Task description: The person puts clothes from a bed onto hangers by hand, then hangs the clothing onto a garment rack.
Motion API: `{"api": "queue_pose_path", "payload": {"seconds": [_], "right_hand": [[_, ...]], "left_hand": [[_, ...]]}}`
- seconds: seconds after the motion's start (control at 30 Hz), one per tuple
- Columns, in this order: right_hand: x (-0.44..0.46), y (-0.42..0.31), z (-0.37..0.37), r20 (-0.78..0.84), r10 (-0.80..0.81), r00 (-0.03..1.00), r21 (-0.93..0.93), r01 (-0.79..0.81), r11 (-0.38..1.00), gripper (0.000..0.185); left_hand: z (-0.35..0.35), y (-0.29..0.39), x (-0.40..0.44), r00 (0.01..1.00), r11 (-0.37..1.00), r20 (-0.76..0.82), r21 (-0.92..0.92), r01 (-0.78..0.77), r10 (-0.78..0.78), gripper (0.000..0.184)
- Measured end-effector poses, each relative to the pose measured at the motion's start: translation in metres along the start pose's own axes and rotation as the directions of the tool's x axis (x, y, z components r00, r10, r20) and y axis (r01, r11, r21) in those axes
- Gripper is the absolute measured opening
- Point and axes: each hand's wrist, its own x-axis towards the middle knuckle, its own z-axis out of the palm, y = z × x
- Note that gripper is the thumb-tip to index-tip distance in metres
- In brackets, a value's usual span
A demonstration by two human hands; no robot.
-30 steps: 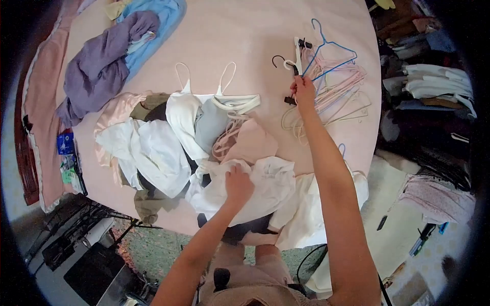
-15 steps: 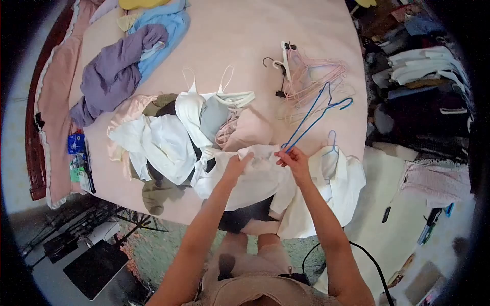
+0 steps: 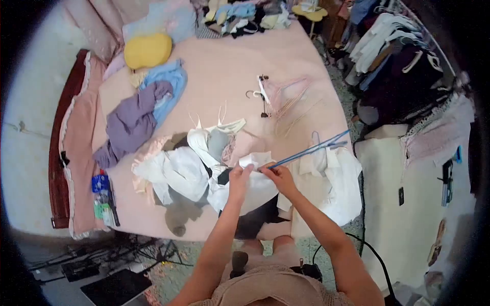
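Note:
My left hand (image 3: 240,177) is closed on a white garment (image 3: 255,193) at the near side of the bed. Just right of it, my right hand (image 3: 279,178) grips one end of a blue hanger (image 3: 311,149), which points up to the right. The hanger's far end lies over a cream-white garment (image 3: 341,188) that has another blue hanger in it. Beyond my hands are a pink garment (image 3: 245,143) and a white strappy top (image 3: 198,140). A second white garment (image 3: 186,173) lies to the left.
Pink and white hangers (image 3: 286,99) lie farther up the bed (image 3: 224,66). Purple cloth (image 3: 130,120), blue cloth (image 3: 176,84) and a yellow cushion (image 3: 148,51) are at the left. Clothes on a rack (image 3: 388,41) stand at the right.
My right hand has carried the blue hanger from the hanger pile down beside my left hand, and the hanger has swung rightward. My left hand has lifted part of the white garment. The view has shifted.

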Motion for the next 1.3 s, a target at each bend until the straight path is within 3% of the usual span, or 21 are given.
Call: {"api": "queue_pose_path", "payload": {"seconds": [0.13,0.2,0.27,0.4,0.53,0.6,0.67,0.7,0.73,0.8,0.83,0.87,0.9,0.93,0.97,1.0,1.07,1.2,1.23,1.27,1.3], "right_hand": [[-0.039,-0.032,0.031,-0.036,-0.011,0.999,0.147,0.016,0.989,0.019],[-0.055,-0.049,0.038,0.009,-0.006,1.000,0.054,0.006,0.999,0.017],[-0.066,-0.056,0.046,0.111,-0.054,0.992,-0.242,0.080,0.967,0.016],[-0.057,-0.077,0.044,-0.133,-0.100,0.986,-0.172,0.077,0.982,0.019],[-0.052,-0.114,0.045,-0.238,-0.251,0.938,-0.152,0.220,0.964,0.023],[-0.053,-0.127,0.059,-0.238,-0.308,0.921,-0.168,0.273,0.947,0.020],[-0.061,-0.136,0.075,-0.181,-0.259,0.949,-0.427,0.162,0.889,0.019],[-0.051,-0.105,0.071,-0.084,-0.202,0.976,-0.396,0.153,0.906,0.021],[-0.045,-0.086,0.074,-0.088,-0.209,0.974,-0.401,0.157,0.903,0.021],[-0.039,-0.073,0.092,0.001,-0.664,0.748,-0.519,0.568,0.638,0.038],[-0.043,-0.073,0.099,0.067,-0.653,0.754,-0.576,0.563,0.592,0.056],[-0.048,-0.075,0.104,0.063,-0.657,0.751,-0.578,0.564,0.589,0.056],[-0.057,-0.090,0.111,0.073,-0.551,0.832,-0.486,0.512,0.709,0.055],[-0.047,-0.067,0.110,0.135,-0.530,0.837,-0.562,0.505,0.654,0.054],[-0.037,-0.046,0.109,0.198,-0.507,0.839,-0.630,0.505,0.590,0.052],[-0.040,-0.038,0.101,0.194,-0.511,0.838,-0.635,0.504,0.586,0.052],[-0.052,-0.033,0.081,0.254,-0.249,0.934,-0.803,0.347,0.484,0.052],[-0.093,-0.131,0.112,0.092,-0.097,0.991,-0.903,0.124,0.411,0.045],[-0.094,-0.121,0.104,0.165,-0.401,0.901,-0.860,0.331,0.390,0.044],[-0.095,-0.111,0.098,0.210,-0.666,0.716,-0.801,0.517,0.304,0.042],[-0.095,-0.113,0.097,0.211,-0.664,0.717,-0.801,0.516,0.302,0.042]], "left_hand": [[-0.005,0.031,0.000,0.986,0.988,0.054,-0.017,-0.154,0.155,0.019],[0.000,0.047,-0.004,0.985,0.983,0.070,-0.114,-0.146,0.155,0.021],[-0.002,0.070,-0.017,0.960,0.973,0.223,-0.191,-0.127,0.169,0.025],[-0.017,0.088,-0.025,0.931,0.989,0.332,-0.060,-0.137,0.149,0.031],[-0.021,0.110,-0.040,0.884,0.980,0.432,0.001,-0.200,0.180,0.016],[-0.017,0.119,-0.050,0.883,0.951,0.438,0.158,-0.264,0.172,0.018],[-0.006,0.119,-0.057,0.746,0.823,0.553,0.177,-0.540,0.371,0.020],[-0.002,0.122,-0.058,0.674,0.626,0.589,0.333,-0.705,0.446,0.023],[0.004,0.130,-0.064,0.667,0.623,0.593,0.326,-0.711,0.451,0.023],[0.017,0.147,-0.081,0.270,0.187,0.647,0.195,-0.963,0.713,0.025],[0.021,0.148,-0.084,0.272,0.261,0.643,0.114,-0.958,0.716,0.025],[0.018,0.148,-0.082,0.266,0.258,0.646,0.110,-0.960,0.715,0.025],[0.015,0.145,-0.077,0.500,0.449,0.650,0.261,-0.854,0.572,0.023],[0.014,0.148,-0.078,0.692,0.597,0.612,0.409,-0.691,0.382,0.022],[0.015,0.150,-0.080,0.687,0.595,0.618,0.404,-0.695,0.384,0.022],[0.019,0.160,-0.089,0.709,0.718,0.549,0.258,-0.647,0.442,0.021],[0.022,0.168,-0.092,0.736,0.805,0.473,0.089,-0.586,0.484,0.019],[0.018,0.181,-0.093,0.760,0.854,0.424,-0.068,-0.516,0.493,0.019],[0.017,0.184,-0.093,0.772,0.856,0.411,-0.044,-0.515,0.486,0.019],[0.017,0.185,-0.093,0.783,0.858,0.398,-0.020,-0.514,0.478,0.020],[0.018,0.184,-0.092,0.779,0.858,0.401,-0.040,-0.511,0.483,0.019]]}}
